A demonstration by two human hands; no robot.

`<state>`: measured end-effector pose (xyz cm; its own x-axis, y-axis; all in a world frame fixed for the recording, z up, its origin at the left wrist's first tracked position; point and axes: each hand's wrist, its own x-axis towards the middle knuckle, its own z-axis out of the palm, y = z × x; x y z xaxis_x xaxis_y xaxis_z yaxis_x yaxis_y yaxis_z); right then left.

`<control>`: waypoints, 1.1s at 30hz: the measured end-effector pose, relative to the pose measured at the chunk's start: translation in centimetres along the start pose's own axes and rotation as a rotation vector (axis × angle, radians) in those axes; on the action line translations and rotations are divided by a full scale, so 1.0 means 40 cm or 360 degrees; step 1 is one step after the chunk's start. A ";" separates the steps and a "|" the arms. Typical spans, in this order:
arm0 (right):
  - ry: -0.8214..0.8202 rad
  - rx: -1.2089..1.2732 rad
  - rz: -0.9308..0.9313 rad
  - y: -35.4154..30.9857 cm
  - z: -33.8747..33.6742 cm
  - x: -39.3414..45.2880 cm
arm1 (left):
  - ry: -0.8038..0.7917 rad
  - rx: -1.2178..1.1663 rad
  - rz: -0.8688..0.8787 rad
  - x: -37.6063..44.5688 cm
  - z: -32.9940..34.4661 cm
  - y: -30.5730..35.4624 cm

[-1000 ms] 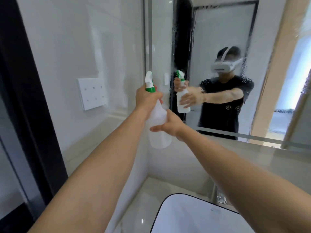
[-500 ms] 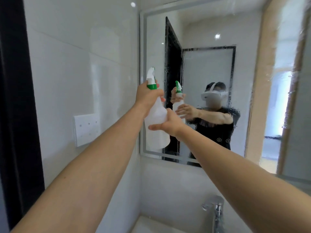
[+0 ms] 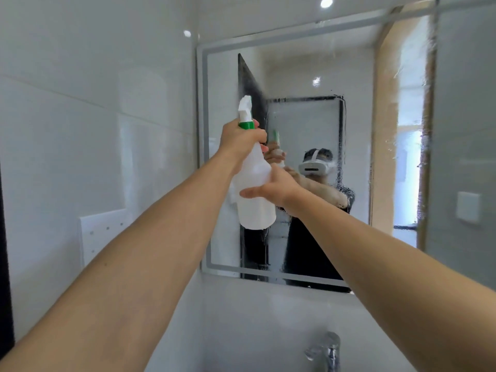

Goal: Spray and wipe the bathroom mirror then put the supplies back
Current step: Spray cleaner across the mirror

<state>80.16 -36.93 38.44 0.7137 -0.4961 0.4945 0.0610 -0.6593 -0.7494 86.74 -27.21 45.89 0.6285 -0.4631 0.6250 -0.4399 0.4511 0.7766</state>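
Observation:
A white spray bottle (image 3: pixel 255 200) with a green collar and white nozzle is held up in front of the bathroom mirror (image 3: pixel 308 76). My left hand (image 3: pixel 241 140) grips its neck just below the collar. My right hand (image 3: pixel 273 187) holds the bottle's body from the right side, thumb across the front. The nozzle points toward the mirror's left part. Droplets and wet streaks show on the glass around the reflected dark door frame and along the right side. No cloth is in view.
White tiled wall on the left carries a white socket plate (image 3: pixel 104 234). A chrome tap (image 3: pixel 326 350) stands below the mirror at the bottom edge. The mirror reflects a person with a headset and a doorway on the right.
The view has tilted upward, so the basin has dropped out of sight and the mirror's top edge shows. Both hands have raised the bottle higher against the mirror; their grips are the same.

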 end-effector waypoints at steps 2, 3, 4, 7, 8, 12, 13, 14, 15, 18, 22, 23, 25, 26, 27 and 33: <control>0.0062 -0.0009 0.0014 0.005 -0.023 0.000 | -0.0094 -0.0039 0.0026 0.000 0.026 0.010; 0.0088 -0.0010 0.0015 0.009 -0.038 0.001 | -0.0137 -0.0049 0.0047 -0.002 0.041 0.017; 0.0112 -0.0024 0.0016 0.009 -0.055 -0.003 | -0.0176 -0.0060 0.0062 -0.003 0.058 0.022; 0.0178 -0.0042 0.0045 0.009 -0.118 -0.025 | -0.0247 -0.0117 0.0066 0.001 0.121 0.033; 0.0207 -0.0046 0.0059 0.014 -0.141 -0.033 | -0.0254 -0.0134 0.0062 0.004 0.144 0.035; 0.0257 -0.0067 0.0071 0.035 -0.234 -0.069 | -0.0298 -0.0185 0.0046 0.003 0.238 0.033; 0.0254 -0.0063 0.0070 0.039 -0.253 -0.081 | -0.0315 -0.0210 0.0039 0.002 0.263 0.032; 0.0262 -0.0056 0.0070 0.044 -0.273 -0.091 | -0.0331 -0.0237 0.0036 0.001 0.289 0.031; 0.0270 -0.0044 0.0085 0.048 -0.292 -0.103 | -0.0340 -0.0254 0.0040 -0.002 0.313 0.032; 0.0309 -0.0086 0.0083 0.059 -0.347 -0.129 | -0.0328 -0.0252 0.0063 -0.017 0.380 0.037; 0.0359 -0.0121 0.0161 0.078 -0.419 -0.164 | -0.0353 -0.0275 0.0030 -0.039 0.454 0.044; 0.0367 -0.0121 0.0192 0.081 -0.434 -0.174 | -0.0363 -0.0258 0.0033 -0.046 0.471 0.047; 0.0388 -0.0128 0.0237 0.092 -0.463 -0.186 | -0.0404 -0.0269 0.0041 -0.060 0.502 0.057; 0.0405 -0.0131 0.0253 0.100 -0.478 -0.189 | -0.0436 -0.0294 0.0041 -0.067 0.518 0.063; 0.0422 -0.0135 0.0267 0.107 -0.495 -0.193 | -0.0468 -0.0330 0.0038 -0.073 0.533 0.069; 0.0534 -0.0195 0.0294 0.108 -0.587 -0.252 | -0.0607 -0.0440 0.0036 -0.106 0.624 0.092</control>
<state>56.84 -48.04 40.54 0.4359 -0.7563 0.4879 -0.1453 -0.5941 -0.7911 66.44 -42.65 48.11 0.3173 -0.6749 0.6663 -0.2308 0.6265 0.7445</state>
